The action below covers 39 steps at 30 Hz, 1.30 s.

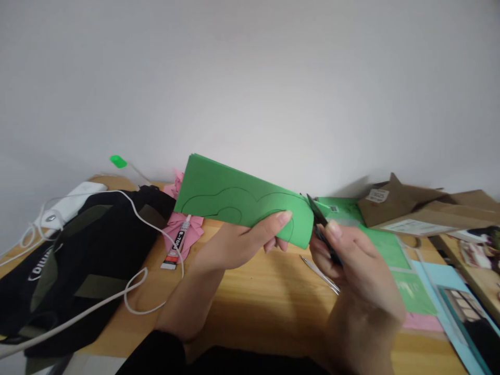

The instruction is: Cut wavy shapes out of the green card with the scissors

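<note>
My left hand [258, 234] grips a folded strip of green paper [222, 179] from below, thumb on top. Wavy cloud-like lines are drawn along the strip's lower half. In my right hand [351, 250] is a pair of dark scissors [320, 213], its blades at the right end of the paper. My fingers hide most of the scissors' handles. Beneath, on the wooden table [265, 307], lies a silver pen-like item [320, 273].
At left lie a black bag [105, 250], a white power strip [70, 203] and loose white cable. A glue tube [176, 245] rests on pink folded paper [193, 237]. Rightward are a crumpled brown paper bag [422, 205] and green sheets [385, 250]. A wall stands behind.
</note>
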Tool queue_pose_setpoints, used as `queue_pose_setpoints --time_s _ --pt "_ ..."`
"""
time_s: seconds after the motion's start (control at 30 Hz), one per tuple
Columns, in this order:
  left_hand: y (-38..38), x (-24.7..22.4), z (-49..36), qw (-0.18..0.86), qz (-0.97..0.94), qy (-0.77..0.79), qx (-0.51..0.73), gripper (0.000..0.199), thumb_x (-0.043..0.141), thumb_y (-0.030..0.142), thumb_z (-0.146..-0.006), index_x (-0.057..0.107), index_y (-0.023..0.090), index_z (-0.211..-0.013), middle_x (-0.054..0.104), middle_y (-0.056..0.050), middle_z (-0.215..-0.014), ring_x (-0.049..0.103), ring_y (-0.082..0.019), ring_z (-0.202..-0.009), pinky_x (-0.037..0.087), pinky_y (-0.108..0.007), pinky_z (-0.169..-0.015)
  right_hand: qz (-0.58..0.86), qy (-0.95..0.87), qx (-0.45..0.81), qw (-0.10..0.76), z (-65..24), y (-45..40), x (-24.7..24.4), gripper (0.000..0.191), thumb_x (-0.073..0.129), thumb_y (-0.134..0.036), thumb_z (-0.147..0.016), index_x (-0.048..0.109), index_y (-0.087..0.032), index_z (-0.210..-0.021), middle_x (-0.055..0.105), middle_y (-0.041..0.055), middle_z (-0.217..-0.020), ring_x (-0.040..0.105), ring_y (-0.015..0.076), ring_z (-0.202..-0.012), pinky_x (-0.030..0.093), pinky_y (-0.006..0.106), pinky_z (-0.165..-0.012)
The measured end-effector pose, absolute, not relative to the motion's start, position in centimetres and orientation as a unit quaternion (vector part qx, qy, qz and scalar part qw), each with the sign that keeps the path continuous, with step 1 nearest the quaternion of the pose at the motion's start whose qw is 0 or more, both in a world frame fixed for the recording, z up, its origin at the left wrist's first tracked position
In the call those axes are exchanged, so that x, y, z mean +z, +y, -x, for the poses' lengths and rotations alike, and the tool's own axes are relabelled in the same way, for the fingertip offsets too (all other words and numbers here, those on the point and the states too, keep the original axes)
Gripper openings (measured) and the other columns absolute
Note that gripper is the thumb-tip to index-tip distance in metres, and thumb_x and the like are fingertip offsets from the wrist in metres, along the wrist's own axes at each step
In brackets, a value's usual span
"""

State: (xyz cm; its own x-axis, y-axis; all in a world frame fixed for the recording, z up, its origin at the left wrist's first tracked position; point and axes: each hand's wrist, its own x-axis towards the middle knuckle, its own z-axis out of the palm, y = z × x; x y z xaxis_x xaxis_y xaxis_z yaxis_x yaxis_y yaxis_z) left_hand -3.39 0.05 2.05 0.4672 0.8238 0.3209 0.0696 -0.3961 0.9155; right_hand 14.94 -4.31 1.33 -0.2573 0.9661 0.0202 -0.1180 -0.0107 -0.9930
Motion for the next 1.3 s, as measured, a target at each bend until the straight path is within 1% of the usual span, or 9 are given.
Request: queue_pose_setpoints --time_s 0.13,0.4,0.57,0.67,0.8,0.9,1.1,1.2,1.3 --pt "0.1 1.9 3.5 0.464 -0.724 0.291 0.420 0.040 0.045 0.028 -0.094 0.051 0.018 -0.055 0.057 0.003 -0.051 0.050 -0.007 -0.045 0.044 -0.021 -0.050 0.403 -0.554 0.575 0.447 -15.3 -4.4 1.5 0.052 0.047 -0.055 -0.093 0.036 -0.020 -0.055 0.027 -0.0079 -0.043 0.018 0.0043 -0.039 0.012 0.022 -0.035" --pt "0.0 1.8 3.5 0.470 -0.714 0.291 0.428 0.040 0.046 0.029 -0.094 0.051 0.018 -0.055 0.058 0.003 -0.052 0.048 -0.006 -0.043 0.042 -0.020 -0.048 0.402 -0.576 0.546 0.456 -15.1 -4.3 1.5 0.053 0.045 -0.051 -0.095 0.037 -0.019 -0.053 0.027 -0.0076 -0.041 0.019 0.0050 -0.039 0.015 0.023 -0.037" --pt "-0.2 2.1 3.4 0.464 -0.713 0.296 0.434 0.043 0.046 0.026 -0.094 0.049 0.019 -0.051 0.052 0.004 -0.047 0.048 -0.007 -0.044 0.047 -0.022 -0.055 0.400 -0.570 0.557 0.452 -15.0 -4.2 1.4 0.053 0.044 -0.052 -0.095 0.036 -0.020 -0.053 0.025 -0.0079 -0.041 0.017 0.0049 -0.039 0.014 0.023 -0.037" --pt "-0.2 2.1 3.4 0.463 -0.716 0.299 0.429 0.043 0.045 0.028 -0.094 0.049 0.020 -0.052 0.053 0.003 -0.048 0.050 -0.008 -0.045 0.048 -0.023 -0.057 0.401 -0.562 0.569 0.448 -15.1 -4.1 1.2 0.054 0.045 -0.053 -0.094 0.035 -0.020 -0.053 0.025 -0.0079 -0.041 0.016 0.0050 -0.039 0.013 0.024 -0.037" --pt "-0.1 2.1 3.6 0.457 -0.730 0.298 0.412 0.041 0.044 0.026 -0.094 0.050 0.020 -0.053 0.053 0.003 -0.050 0.053 -0.010 -0.049 0.049 -0.024 -0.062 0.401 -0.540 0.600 0.434 -15.2 -4.0 1.3 0.054 0.045 -0.056 -0.093 0.031 -0.021 -0.055 0.023 -0.0089 -0.042 0.013 0.0044 -0.039 0.008 0.024 -0.037" --pt "-0.2 2.2 3.7 0.455 -0.736 0.292 0.408 0.042 0.045 0.025 -0.093 0.048 0.020 -0.052 0.053 0.003 -0.050 0.054 -0.010 -0.051 0.050 -0.025 -0.064 0.403 -0.541 0.602 0.427 -14.9 -4.1 1.9 0.053 0.044 -0.057 -0.093 0.031 -0.021 -0.056 0.021 -0.0096 -0.043 0.013 0.0042 -0.039 0.007 0.023 -0.037" --pt "-0.5 2.0 3.7 0.442 -0.735 0.289 0.425 0.041 0.045 0.027 -0.095 0.052 0.019 -0.055 0.055 0.003 -0.051 0.053 -0.008 -0.050 0.049 -0.023 -0.059 0.406 -0.537 0.600 0.431 -14.5 -4.5 3.0 0.053 0.044 -0.057 -0.093 0.031 -0.021 -0.057 0.021 -0.0097 -0.044 0.015 0.0041 -0.038 0.008 0.022 -0.035" --pt "-0.5 1.8 3.7 0.453 -0.728 0.288 0.426 0.043 0.045 0.030 -0.095 0.050 0.019 -0.054 0.057 0.003 -0.051 0.052 -0.008 -0.049 0.049 -0.023 -0.058 0.411 -0.543 0.600 0.420 -14.5 -4.5 3.0 0.054 0.042 -0.059 -0.093 0.031 -0.021 -0.057 0.020 -0.0099 -0.045 0.014 0.0040 -0.038 0.008 0.022 -0.035" --pt "-0.6 2.0 3.7 0.460 -0.724 0.284 0.427 0.044 0.044 0.031 -0.095 0.048 0.019 -0.053 0.057 0.002 -0.051 0.052 -0.008 -0.048 0.049 -0.023 -0.057 0.413 -0.559 0.590 0.410 -14.6 -4.6 3.2 0.055 0.040 -0.060 -0.093 0.032 -0.021 -0.055 0.022 -0.0095 -0.043 0.015 0.0039 -0.037 0.009 0.022 -0.035"
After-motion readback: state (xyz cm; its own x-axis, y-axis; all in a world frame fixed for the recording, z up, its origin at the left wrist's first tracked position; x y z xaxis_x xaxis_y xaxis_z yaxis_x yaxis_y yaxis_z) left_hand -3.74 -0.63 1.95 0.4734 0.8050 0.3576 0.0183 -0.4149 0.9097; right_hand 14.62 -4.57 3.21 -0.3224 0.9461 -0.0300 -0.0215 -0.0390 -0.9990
